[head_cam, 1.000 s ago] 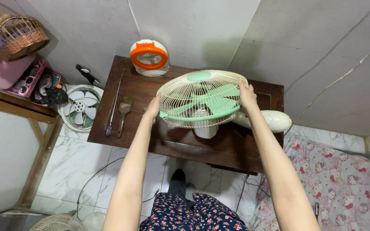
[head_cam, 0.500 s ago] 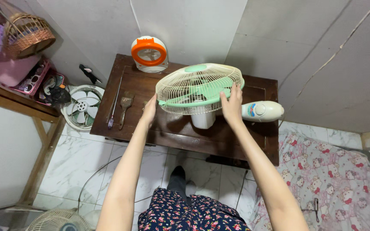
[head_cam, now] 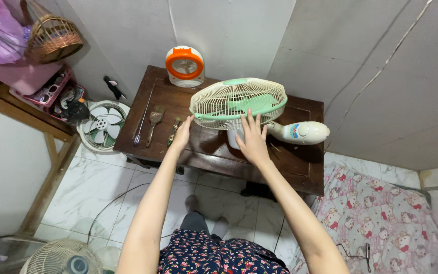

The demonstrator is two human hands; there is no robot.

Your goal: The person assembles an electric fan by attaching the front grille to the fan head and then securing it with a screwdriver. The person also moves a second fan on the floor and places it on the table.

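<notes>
The fan (head_cam: 238,107) lies on its back on the dark wooden table (head_cam: 290,165), cream wire cage and green blades facing up and slightly toward me, green rim band running round the near edge, its cream base (head_cam: 300,132) sticking out to the right. My left hand (head_cam: 182,133) is open, fingertips just at the left edge of the cage, resting there rather than gripping. My right hand (head_cam: 252,139) is spread flat, fingers splayed against the near side of the green band, nothing clenched in it.

My read: with the head propped on its motor housing like this, it can rock. I'd want both palms pressing evenly on opposite sides of the rim, on the band rather than the thin wires, which would bend.

On the table to the left lie a long screwdriver (head_cam: 142,118), a paintbrush (head_cam: 154,122) and a smaller tool (head_cam: 174,132) just beside my left hand. At the back edge stands a small round orange-and-white fan (head_cam: 185,66). Beyond the table, grey wall panels. On the marble-tile floor a loose fan part (head_cam: 101,125) with white blades leans at the left, another cage (head_cam: 64,257) sits at bottom left, and a patterned pink cloth (head_cam: 381,213) lies to the right. A wooden shelf (head_cam: 16,109) at far left carries a wicker basket (head_cam: 51,35).
</notes>
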